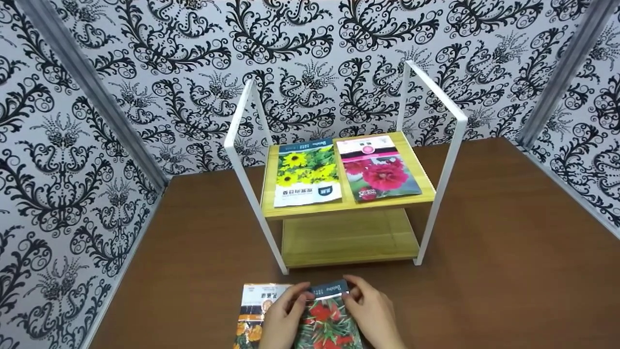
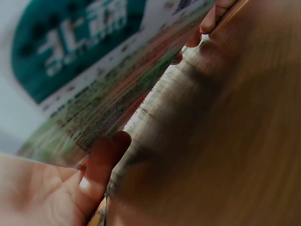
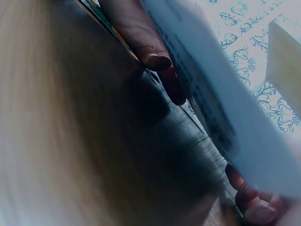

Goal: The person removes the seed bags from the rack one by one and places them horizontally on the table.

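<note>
In the head view, a seed packet with red flowers [image 1: 325, 317] and a dark top band is held between both hands, in front of the shelf. My left hand [image 1: 283, 317] pinches its upper left edge, thumb on the front. On the opposite edge, my right hand [image 1: 374, 310] pinches the packet near the top corner. A second packet with orange flowers [image 1: 249, 333] lies to the left, partly covered by the left hand. The left wrist view shows the packet's teal logo [image 2: 75, 42] close up; in the right wrist view its pale back [image 3: 225, 94] fills the upper right.
A small two-tier rack with white metal frames [image 1: 254, 198] stands on the brown table [image 1: 203, 252]. Its upper board carries a yellow-flower packet [image 1: 308, 172] and a pink-flower packet [image 1: 380, 169]. The lower wooden board [image 1: 348, 237] sits beneath. Patterned panels [image 1: 290, 43] surround the table.
</note>
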Motion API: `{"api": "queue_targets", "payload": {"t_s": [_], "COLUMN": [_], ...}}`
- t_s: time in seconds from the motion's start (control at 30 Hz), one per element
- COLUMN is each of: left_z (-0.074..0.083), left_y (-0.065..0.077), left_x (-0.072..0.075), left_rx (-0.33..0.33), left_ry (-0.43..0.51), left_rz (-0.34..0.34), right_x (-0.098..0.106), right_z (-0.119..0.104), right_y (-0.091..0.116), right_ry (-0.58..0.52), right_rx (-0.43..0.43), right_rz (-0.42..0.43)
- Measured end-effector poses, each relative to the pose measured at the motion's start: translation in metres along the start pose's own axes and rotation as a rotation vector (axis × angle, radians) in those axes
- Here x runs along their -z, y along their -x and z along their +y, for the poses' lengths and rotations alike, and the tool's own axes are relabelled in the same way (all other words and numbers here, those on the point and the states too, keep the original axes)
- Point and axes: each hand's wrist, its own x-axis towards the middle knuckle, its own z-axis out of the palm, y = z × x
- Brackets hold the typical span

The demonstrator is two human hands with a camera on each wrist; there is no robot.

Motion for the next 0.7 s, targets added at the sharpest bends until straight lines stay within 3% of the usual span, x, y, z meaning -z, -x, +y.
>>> {"api": "queue_targets", "payload": {"t_s": [0.1, 0.33, 0.6, 0.7], "left_z": [0.004, 0.037, 0.004, 0.002], "left_y": [0.0, 0.012, 0.001, 0.001], "left_x": [0.0, 0.003, -0.001, -0.002], "left_rx": [0.009, 0.009, -0.008, -0.015], "left_ry": [0.002, 0.003, -0.002, -0.018], "left_rz": [-0.005, -0.001, 0.01, 0.014], "right_x": [0.0, 0.0, 0.001, 0.0], "right_z": [0.0, 0.0, 0.001, 0.001], "right_y": [0.0, 0.0, 0.0, 0.0], "right_ry": [0.0, -0.008, 0.013, 0.006], "right_rx": [0.001, 0.0, 0.025, 0.013], "right_rz": [0.003, -0.004, 0.003, 0.006]}}
